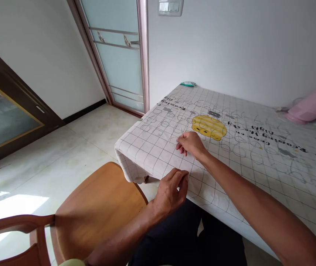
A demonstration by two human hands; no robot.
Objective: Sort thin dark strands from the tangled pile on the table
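Observation:
My left hand (171,190) is at the table's front edge, its thumb and forefinger pressed together in a pinch. Beyond it, over the tabletop, my right hand (191,144) also pinches, with its other fingers curled under. Whatever either pinch holds, if anything, is too small or hidden to make out. Both hands are close to the white checked tablecloth (152,147), and they are apart from each other. A yellow cartoon face (209,127) printed on the cloth lies just past my right hand.
To the left stands a wooden chair (102,210), its seat close to the cloth's hanging corner. A green and white packet (188,84) lies at the table's far corner by the wall. At the far right is a pink bag-like thing (311,107). A glazed door (121,55) is behind.

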